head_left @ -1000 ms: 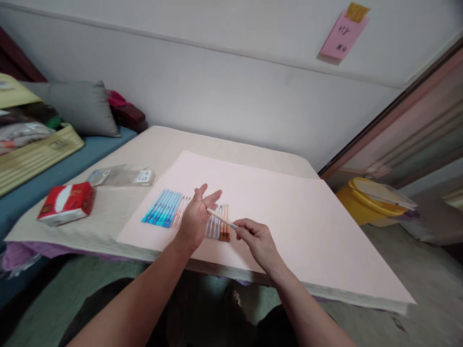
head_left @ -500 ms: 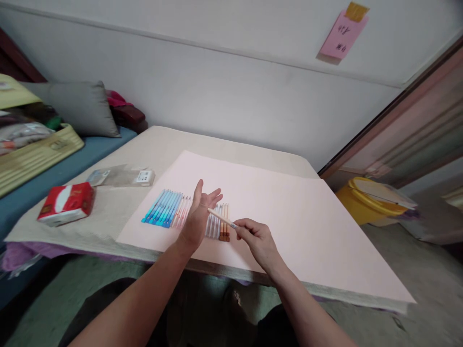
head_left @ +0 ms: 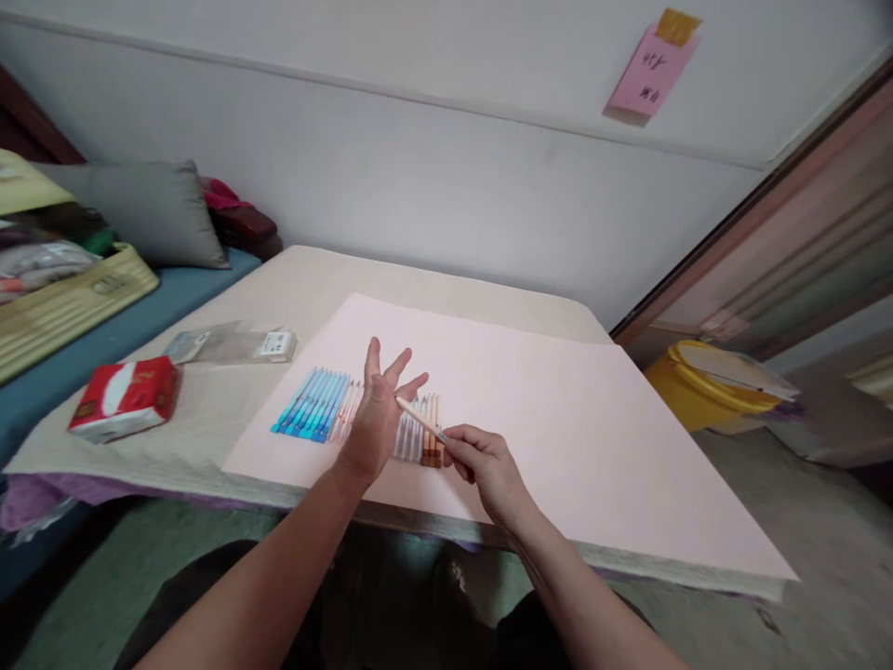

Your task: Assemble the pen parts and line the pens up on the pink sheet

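My right hand (head_left: 485, 465) pinches a pale pencil (head_left: 420, 418) near one end. The other end points up and left and reaches the palm side of my left hand (head_left: 377, 419); whether it touches the skin I cannot tell. The left hand is open, fingers spread and raised above the paper. Beneath the hands, pencils lie side by side in a row: blue ones (head_left: 312, 405) at the left, red-and-white ones (head_left: 343, 414), whitish ones (head_left: 408, 437), and tan ones with brown ends (head_left: 433, 437) at the right. My left hand hides the middle of the row.
A large pink sheet (head_left: 558, 428) covers much of the table (head_left: 488, 288). To the left lie a red tissue pack (head_left: 126, 395) and a clear plastic package (head_left: 233, 344). A yellow bucket (head_left: 704, 386) stands right of the table. A white wall (head_left: 419, 177) rises behind.
My left hand's fingers have spread wider, and the hand has turned slightly. My right hand has shifted a little left with the pencil. The row of pencils stays as it was.
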Action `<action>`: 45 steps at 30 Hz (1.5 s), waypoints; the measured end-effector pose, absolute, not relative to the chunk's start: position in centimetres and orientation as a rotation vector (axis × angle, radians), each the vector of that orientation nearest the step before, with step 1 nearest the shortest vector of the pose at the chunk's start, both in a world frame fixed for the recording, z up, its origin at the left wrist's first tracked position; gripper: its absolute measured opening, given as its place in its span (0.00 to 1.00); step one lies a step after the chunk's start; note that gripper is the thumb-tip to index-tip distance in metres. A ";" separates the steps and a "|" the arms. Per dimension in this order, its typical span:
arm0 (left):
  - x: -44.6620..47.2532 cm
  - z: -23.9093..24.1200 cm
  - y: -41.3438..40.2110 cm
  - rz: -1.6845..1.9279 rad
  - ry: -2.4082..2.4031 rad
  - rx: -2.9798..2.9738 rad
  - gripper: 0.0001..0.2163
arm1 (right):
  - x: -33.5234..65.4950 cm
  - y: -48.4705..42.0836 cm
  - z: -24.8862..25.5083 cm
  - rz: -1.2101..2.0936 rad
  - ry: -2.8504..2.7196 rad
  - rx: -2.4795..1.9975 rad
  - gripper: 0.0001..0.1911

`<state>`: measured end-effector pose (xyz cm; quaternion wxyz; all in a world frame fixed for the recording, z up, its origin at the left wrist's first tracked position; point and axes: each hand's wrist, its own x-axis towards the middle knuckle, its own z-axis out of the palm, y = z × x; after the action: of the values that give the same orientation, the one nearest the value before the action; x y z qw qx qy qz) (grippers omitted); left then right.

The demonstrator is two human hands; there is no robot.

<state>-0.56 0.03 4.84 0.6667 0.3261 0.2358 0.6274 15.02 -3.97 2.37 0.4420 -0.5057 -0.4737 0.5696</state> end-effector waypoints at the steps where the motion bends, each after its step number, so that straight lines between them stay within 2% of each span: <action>1: -0.6 4.9 0.1 1.421 0.523 0.730 0.29 | 14.9 -4.0 2.2 1.443 -1.137 -1.226 0.09; 16: -0.6 4.8 0.4 1.383 0.580 0.676 0.27 | 14.0 -4.1 1.4 1.584 -0.921 -1.046 0.08; 18: -0.7 4.2 0.7 1.395 0.641 0.658 0.23 | 14.1 -4.0 1.6 1.567 -0.915 -1.042 0.07; 22: -1.1 3.3 1.1 1.432 0.796 0.680 0.09 | 14.5 -3.9 1.9 1.527 -0.910 -1.035 0.07; 25: -1.2 3.3 1.1 1.440 0.844 0.694 0.05 | 14.8 -3.8 2.1 1.510 -0.905 -1.044 0.07; 45: -1.0 3.7 1.0 1.423 0.852 0.807 0.05 | 15.0 -3.6 1.8 1.440 -0.968 -1.106 0.06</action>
<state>-0.97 0.95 3.75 0.6040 0.3485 0.3681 0.6150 15.04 -3.65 1.84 0.5158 -0.4604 -0.4029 0.5997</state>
